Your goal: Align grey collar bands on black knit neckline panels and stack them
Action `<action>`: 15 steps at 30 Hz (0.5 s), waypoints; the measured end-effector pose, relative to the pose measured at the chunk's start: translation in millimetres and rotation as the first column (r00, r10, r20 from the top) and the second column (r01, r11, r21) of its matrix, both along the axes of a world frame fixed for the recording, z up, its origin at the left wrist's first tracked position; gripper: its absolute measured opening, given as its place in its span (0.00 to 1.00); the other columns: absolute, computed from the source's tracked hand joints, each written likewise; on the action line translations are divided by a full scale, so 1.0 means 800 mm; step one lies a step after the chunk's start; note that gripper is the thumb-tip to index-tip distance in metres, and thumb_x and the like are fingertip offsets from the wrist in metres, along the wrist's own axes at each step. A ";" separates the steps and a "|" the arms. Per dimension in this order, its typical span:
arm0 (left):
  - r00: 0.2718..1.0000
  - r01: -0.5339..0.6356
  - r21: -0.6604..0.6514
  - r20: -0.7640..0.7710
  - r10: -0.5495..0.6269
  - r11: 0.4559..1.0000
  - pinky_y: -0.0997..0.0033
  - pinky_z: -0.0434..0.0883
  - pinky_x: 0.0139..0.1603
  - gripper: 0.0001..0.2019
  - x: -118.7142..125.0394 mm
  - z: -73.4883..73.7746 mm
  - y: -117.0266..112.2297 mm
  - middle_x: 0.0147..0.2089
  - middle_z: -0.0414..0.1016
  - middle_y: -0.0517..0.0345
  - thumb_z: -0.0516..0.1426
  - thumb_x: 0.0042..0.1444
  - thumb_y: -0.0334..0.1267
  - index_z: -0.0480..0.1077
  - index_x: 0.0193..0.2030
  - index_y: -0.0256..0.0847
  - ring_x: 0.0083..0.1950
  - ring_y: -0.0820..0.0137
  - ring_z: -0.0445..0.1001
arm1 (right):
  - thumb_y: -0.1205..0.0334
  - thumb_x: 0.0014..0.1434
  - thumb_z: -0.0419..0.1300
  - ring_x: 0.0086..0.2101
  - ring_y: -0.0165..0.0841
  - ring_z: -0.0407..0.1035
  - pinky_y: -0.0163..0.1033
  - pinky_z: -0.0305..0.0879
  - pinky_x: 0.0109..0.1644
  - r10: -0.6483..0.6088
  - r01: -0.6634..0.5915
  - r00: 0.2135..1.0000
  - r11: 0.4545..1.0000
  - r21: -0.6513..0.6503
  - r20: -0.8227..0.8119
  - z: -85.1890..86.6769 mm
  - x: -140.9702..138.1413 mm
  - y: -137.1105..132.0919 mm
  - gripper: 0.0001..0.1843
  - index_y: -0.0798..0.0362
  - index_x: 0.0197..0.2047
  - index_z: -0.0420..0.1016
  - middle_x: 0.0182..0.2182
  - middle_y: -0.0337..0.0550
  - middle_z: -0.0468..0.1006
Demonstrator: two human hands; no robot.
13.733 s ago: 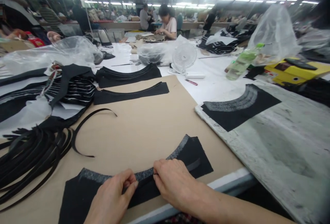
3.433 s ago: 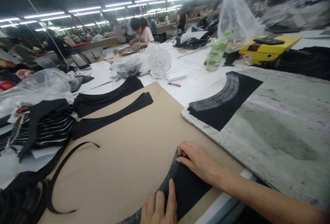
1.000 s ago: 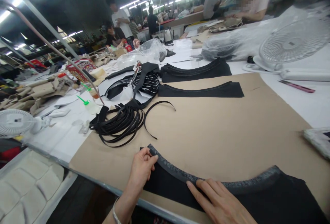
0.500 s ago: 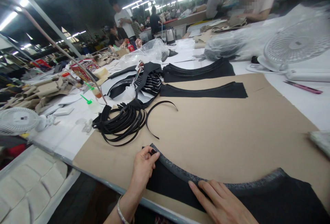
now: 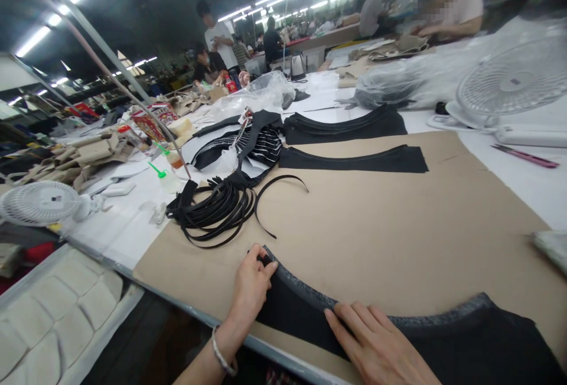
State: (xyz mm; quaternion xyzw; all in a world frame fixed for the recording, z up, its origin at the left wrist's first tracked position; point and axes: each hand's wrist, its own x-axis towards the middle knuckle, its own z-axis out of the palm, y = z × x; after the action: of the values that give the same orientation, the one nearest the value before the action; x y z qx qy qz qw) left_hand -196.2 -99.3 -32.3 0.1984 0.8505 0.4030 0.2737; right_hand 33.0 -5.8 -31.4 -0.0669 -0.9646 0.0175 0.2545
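A black fabric piece (image 5: 465,346) with a curved grey-edged neckline lies on the brown paper sheet (image 5: 390,219) at the near table edge. My left hand (image 5: 251,283) pinches the left end of the curved edge, fingers closed on it. My right hand (image 5: 376,346) lies flat on the fabric, its fingers stretched out against the grey curved band (image 5: 305,293). A bundle of thin black strips (image 5: 212,211) lies just beyond my left hand.
Two curved black fabric pieces (image 5: 354,159) lie farther back on the paper, with a striped garment (image 5: 248,143) to their left. Small white fans (image 5: 514,81) (image 5: 39,203), a pink pen (image 5: 525,156), green-capped bottles (image 5: 163,175) and plastic bags (image 5: 257,93) surround them. Other people work at distant tables.
My left hand has slid slightly along the end of the curved edge, still pinching it. My right hand stays flat on the fabric. The view has shifted a little to the right.
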 end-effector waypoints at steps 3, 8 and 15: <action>0.999 0.011 -0.020 -0.047 -0.012 1.000 0.84 0.47 0.11 0.08 0.001 -0.002 -0.001 0.12 0.58 0.75 0.55 0.50 0.39 0.57 0.33 0.45 0.09 0.80 0.52 | 0.71 0.52 0.51 0.37 0.34 0.67 0.40 0.63 0.43 0.003 -0.003 1.000 1.000 0.003 -0.009 -0.001 -0.015 -0.007 0.22 0.56 0.51 0.69 0.38 0.42 0.76; 0.997 0.030 -0.049 -0.076 -0.034 0.998 0.82 0.49 0.13 0.07 -0.003 -0.001 -0.001 0.13 0.59 0.75 0.54 0.53 0.41 0.58 0.34 0.44 0.09 0.79 0.52 | 0.71 0.50 0.54 0.38 0.34 0.66 0.40 0.61 0.45 0.016 -0.014 0.999 0.999 0.038 -0.042 -0.008 -0.041 -0.022 0.25 0.60 0.53 0.68 0.39 0.42 0.76; 0.978 0.093 -0.059 -0.183 -0.102 0.994 0.79 0.54 0.18 0.07 -0.026 0.006 -0.005 0.18 0.64 0.69 0.54 0.53 0.42 0.64 0.29 0.42 0.15 0.78 0.58 | 0.66 0.52 0.55 0.41 0.35 0.65 0.40 0.62 0.45 0.013 -0.011 1.000 0.998 0.066 -0.019 -0.023 -0.043 -0.024 0.24 0.59 0.53 0.68 0.43 0.44 0.74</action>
State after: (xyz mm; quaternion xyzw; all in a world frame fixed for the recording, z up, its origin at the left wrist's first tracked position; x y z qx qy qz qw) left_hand -217.0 -103.0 -27.9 0.2695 0.8714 0.3473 0.2176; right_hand -1.5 -25.0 -50.1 -0.0525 -0.9625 -0.0122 0.2660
